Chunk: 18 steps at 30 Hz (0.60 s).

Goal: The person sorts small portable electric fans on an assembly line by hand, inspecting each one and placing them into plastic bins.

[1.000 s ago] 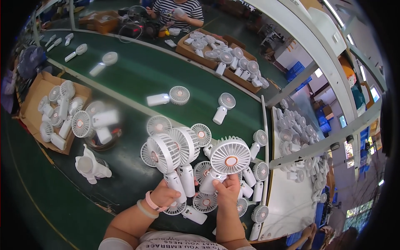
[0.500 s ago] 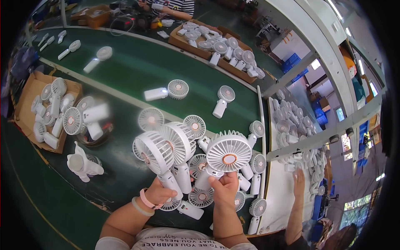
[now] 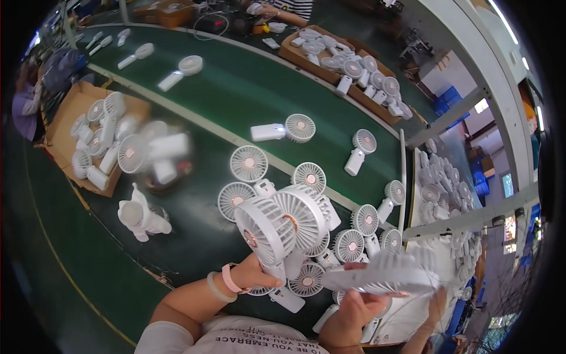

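Observation:
My left hand (image 3: 254,275) is closed around the handles of two white handheld fans, the nearer fan (image 3: 265,230) overlapping the farther fan (image 3: 306,219). To the right, my right hand (image 3: 356,312) grips another white handheld fan (image 3: 386,278), tilted nearly edge-on and smeared by motion. Several more fans lie on the dark table under and around my hands, among them a fan (image 3: 249,163) with a copper-coloured centre. Some of these are partly hidden behind the held ones.
A green conveyor belt (image 3: 236,112) carries spaced-out fans. Cardboard boxes of fans stand at the left (image 3: 65,127) and far side (image 3: 295,59). A white wrapped object (image 3: 141,213) stands front left. Another person's hand (image 3: 437,304) is at right, near a heap of fans (image 3: 442,177).
My right hand has swung right and down, turning its fan from face-up to nearly edge-on. My left hand keeps its two fans. The whole view has shifted, moving the scene rightward.

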Each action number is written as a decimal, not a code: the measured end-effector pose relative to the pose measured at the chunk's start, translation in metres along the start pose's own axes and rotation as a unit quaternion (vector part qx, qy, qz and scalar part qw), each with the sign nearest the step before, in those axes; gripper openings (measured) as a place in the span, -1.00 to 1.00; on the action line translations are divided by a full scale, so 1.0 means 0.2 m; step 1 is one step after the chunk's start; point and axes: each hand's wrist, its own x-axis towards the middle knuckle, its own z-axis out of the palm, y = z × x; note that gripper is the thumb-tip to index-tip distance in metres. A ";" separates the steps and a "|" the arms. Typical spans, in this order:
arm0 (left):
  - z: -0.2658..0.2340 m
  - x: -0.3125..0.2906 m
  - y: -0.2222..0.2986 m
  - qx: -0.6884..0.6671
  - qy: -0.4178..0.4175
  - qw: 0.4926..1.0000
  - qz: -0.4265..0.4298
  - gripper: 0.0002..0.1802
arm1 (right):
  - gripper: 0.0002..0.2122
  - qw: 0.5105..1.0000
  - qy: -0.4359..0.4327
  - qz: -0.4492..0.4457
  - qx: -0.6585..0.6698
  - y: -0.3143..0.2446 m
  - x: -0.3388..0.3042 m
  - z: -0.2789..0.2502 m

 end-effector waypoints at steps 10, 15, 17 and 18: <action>0.07 -0.05 -0.10 0.001 0.006 1.000 -0.015 -0.30 | -0.42 0.993 0.078 -0.036 -0.075 -0.03 -0.10 -0.25; 0.22 0.01 -0.14 0.180 -0.117 0.975 -0.050 -0.38 | -0.52 0.994 0.029 0.107 -0.002 0.10 -0.05 -0.34; 0.33 0.08 -0.11 0.291 -0.112 0.950 -0.029 -0.30 | -0.49 0.987 -0.014 0.143 0.065 0.14 -0.06 -0.34; 0.39 0.11 -0.13 0.289 -0.088 0.953 0.001 -0.24 | -0.43 0.968 -0.003 0.223 0.120 0.16 -0.08 -0.36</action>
